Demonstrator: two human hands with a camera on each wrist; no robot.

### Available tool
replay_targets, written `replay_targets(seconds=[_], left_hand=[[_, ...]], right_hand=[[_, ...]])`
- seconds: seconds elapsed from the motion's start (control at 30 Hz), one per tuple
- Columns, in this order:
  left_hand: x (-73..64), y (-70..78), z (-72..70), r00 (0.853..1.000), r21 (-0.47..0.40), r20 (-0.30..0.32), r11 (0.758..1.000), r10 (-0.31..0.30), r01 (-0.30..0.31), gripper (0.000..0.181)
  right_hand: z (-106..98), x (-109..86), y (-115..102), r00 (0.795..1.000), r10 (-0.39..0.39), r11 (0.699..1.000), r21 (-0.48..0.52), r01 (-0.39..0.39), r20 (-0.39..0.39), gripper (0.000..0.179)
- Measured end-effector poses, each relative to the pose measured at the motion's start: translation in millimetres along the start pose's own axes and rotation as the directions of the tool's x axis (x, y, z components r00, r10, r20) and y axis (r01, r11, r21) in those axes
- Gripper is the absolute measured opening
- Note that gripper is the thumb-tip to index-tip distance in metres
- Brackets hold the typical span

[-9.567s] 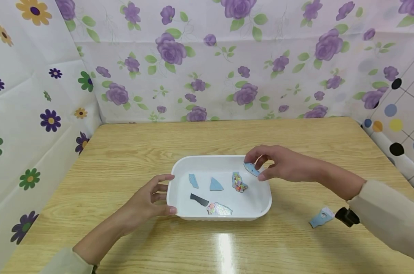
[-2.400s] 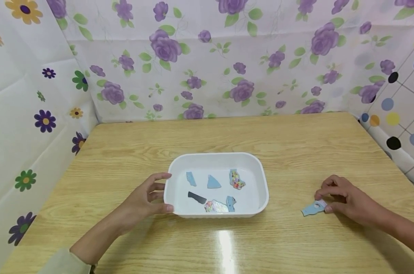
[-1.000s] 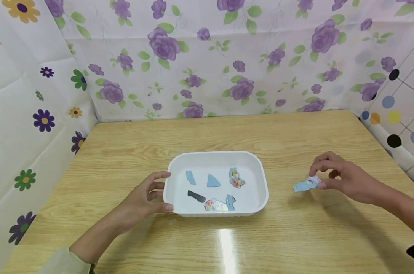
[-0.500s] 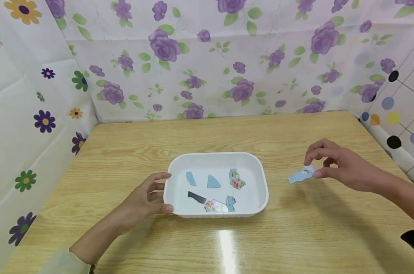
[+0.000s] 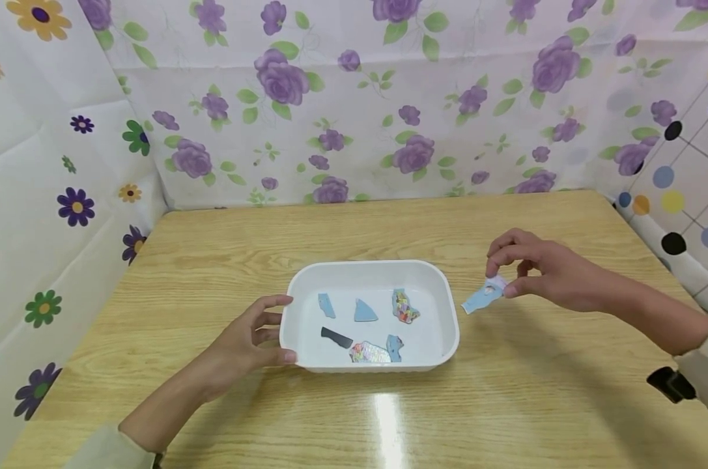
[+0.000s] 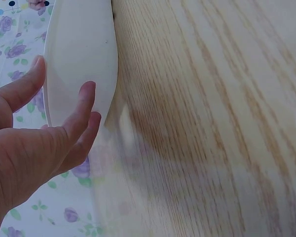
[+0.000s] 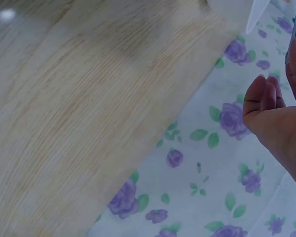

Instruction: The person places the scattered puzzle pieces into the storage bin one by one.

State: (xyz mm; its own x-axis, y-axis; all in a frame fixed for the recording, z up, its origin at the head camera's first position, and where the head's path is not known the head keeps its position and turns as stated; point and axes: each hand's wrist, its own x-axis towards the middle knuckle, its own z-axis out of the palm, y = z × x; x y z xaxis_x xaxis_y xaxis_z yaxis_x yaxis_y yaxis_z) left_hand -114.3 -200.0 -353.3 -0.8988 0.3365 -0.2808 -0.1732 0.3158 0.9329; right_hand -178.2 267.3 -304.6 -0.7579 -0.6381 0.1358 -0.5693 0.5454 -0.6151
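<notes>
My right hand [image 5: 555,270] pinches a thin, light blue flat piece [image 5: 481,298] with an irregular outline, a whitish end and a small mark. The piece hangs tilted above the table, just right of a white plastic tray [image 5: 368,368]. In the right wrist view the piece [image 7: 295,32] shows edge-on. At the tray's left end my left hand [image 5: 249,345] rests with spread fingers touching the rim and outer wall. The left wrist view shows its fingers [image 6: 78,118] lying along the tray's wall [image 6: 81,44].
Inside the tray lie several flat pieces: a narrow blue one [image 5: 327,305], a blue triangle [image 5: 365,311], a multicoloured one [image 5: 404,307], a black strip [image 5: 337,337], a shiny one [image 5: 370,353] and a small blue one [image 5: 394,348]. Flowered sheets [image 5: 342,98] stand behind the wooden table [image 5: 225,260].
A blue piece went from my right hand into the tray. My right hand then picked up the whitish-ended piece from the table and carried it left. My left hand stayed at the tray.
</notes>
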Motion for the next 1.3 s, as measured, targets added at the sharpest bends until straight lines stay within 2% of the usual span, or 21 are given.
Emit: replay_targets(seconds=[0.43, 0.63, 0.83, 1.0, 1.3], left_hand=[[1.5, -0.3, -1.0, 1.000, -0.011, -0.001, 1.000, 0.002, -0.002, 0.085], [1.9, -0.9, -1.1, 1.000, -0.019, 0.000, 1.000, 0.002, -0.002, 0.085], [1.4, -1.2, -0.6, 1.000, -0.018, -0.004, 1.000, 0.004, -0.004, 0.086], [1.3, -1.0, -0.3, 1.000, -0.017, -0.005, 1.000, 0.001, -0.001, 0.086], [1.4, -1.2, -0.3, 1.000, -0.032, 0.000, 0.999, 0.008, -0.008, 0.087]], right_hand=[[10.0, 21.5, -7.3, 0.997, 0.008, 0.997, 0.075, -0.015, 0.082, 0.018], [17.4, 32.1, -9.6, 0.995, -0.009, 0.997, 0.078, 0.001, 0.101, 0.020], [24.9, 42.4, -14.4, 0.990, 0.000, 0.994, 0.108, -0.016, 0.142, 0.022], [33.8, 47.8, -17.5, 0.987, 0.000, 0.997, 0.078, -0.013, 0.164, 0.028], [47.7, 58.8, -29.4, 0.973, -0.033, 0.999, 0.037, 0.026, 0.230, 0.024]])
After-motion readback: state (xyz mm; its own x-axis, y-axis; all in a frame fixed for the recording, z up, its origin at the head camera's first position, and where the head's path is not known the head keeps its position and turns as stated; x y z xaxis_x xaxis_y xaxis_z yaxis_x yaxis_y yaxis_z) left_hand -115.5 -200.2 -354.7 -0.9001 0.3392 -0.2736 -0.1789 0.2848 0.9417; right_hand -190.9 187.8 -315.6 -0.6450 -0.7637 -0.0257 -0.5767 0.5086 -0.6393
